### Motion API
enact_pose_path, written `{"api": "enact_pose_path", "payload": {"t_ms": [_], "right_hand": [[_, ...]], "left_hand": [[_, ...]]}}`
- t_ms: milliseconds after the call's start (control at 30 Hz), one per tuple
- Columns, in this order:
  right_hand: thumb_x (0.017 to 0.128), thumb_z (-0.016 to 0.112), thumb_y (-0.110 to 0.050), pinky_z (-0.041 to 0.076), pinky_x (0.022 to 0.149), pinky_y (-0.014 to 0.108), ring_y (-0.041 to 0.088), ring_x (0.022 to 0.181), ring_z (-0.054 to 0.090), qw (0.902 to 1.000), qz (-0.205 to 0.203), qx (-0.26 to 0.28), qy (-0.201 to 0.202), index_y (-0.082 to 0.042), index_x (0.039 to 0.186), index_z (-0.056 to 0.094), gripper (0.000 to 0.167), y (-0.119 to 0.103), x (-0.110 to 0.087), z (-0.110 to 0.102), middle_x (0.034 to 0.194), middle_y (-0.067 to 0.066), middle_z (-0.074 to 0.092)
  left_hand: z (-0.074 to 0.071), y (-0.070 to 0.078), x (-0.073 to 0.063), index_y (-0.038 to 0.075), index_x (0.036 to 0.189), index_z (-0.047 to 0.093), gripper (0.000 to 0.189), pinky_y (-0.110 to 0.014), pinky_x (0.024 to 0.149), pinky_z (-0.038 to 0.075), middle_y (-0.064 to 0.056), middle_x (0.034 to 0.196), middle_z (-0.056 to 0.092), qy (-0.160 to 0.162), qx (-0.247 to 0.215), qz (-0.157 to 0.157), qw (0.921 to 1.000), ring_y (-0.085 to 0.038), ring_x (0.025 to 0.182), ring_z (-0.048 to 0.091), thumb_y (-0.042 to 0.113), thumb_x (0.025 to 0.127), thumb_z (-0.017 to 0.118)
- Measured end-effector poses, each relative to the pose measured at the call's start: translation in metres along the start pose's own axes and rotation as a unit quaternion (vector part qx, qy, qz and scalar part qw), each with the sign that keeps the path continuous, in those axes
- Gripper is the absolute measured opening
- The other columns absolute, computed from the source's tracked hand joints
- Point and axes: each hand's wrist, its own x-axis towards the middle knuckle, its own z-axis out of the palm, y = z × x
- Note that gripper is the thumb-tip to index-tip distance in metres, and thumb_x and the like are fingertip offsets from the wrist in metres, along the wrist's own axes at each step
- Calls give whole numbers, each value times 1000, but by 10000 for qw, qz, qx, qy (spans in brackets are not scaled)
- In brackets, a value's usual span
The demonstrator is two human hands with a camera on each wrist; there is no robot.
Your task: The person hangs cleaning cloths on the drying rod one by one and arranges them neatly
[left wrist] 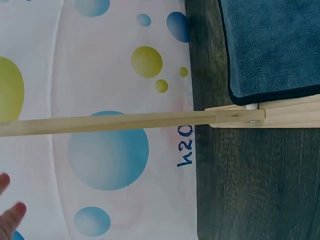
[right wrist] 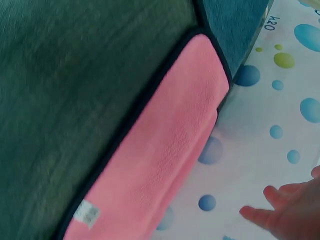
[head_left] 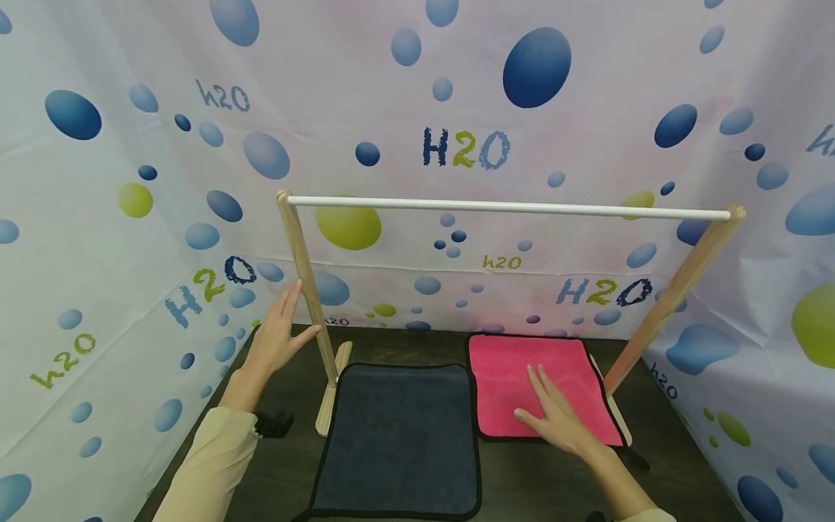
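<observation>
My left hand (head_left: 270,344), fingers straight and thumb apart, is beside the left wooden post (head_left: 304,275) of a rack with a white rod (head_left: 509,208). I cannot tell if it touches the post. My right hand (head_left: 557,420) is spread over a pink cloth (head_left: 515,362) and holds nothing; the right wrist view shows its fingers (right wrist: 257,216) apart from the cloth. That cloth has a black border and a white tag (right wrist: 86,213). A dark blue-grey cloth (head_left: 404,435), also black-edged, lies flat between the hands, its corner near the post's foot in the left wrist view.
The right wooden post (head_left: 672,301) leans outward, its foot by the pink cloth. Everything rests on a dark wood-grain surface (head_left: 515,478). A white curtain (head_left: 391,94) with blue and green dots and H2O lettering encloses the back and sides.
</observation>
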Motion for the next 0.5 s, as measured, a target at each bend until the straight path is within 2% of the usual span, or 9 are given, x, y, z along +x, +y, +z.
{"api": "enact_pose_path", "payload": {"t_ms": [267,367,500], "right_hand": [[89,57,-27,14,97,70,47,134,7,9923,-465,1139,-140,4,145,8,80,4,-2,28,148,27,8],[89,57,-23,19,98,68,47,132,13,9894,-514,1357,-95,4,144,9,78,7,-3,39,148,27,11],[90,56,-20,26,96,66,48,129,21,9858,-364,1631,-177,1,145,8,76,7,-5,53,147,27,12]], "left_hand": [[2,-8,15,1,146,11,92,-57,101,27,-29,142,27,193,-286,200,9992,-47,127,29,10,78,72],[1,-9,20,-1,145,12,92,-58,99,29,-30,140,31,341,-320,307,9984,-47,124,33,7,76,72],[1,-10,24,0,146,10,94,-59,96,32,-32,135,36,464,-337,386,9976,-47,119,39,5,76,72]]}}
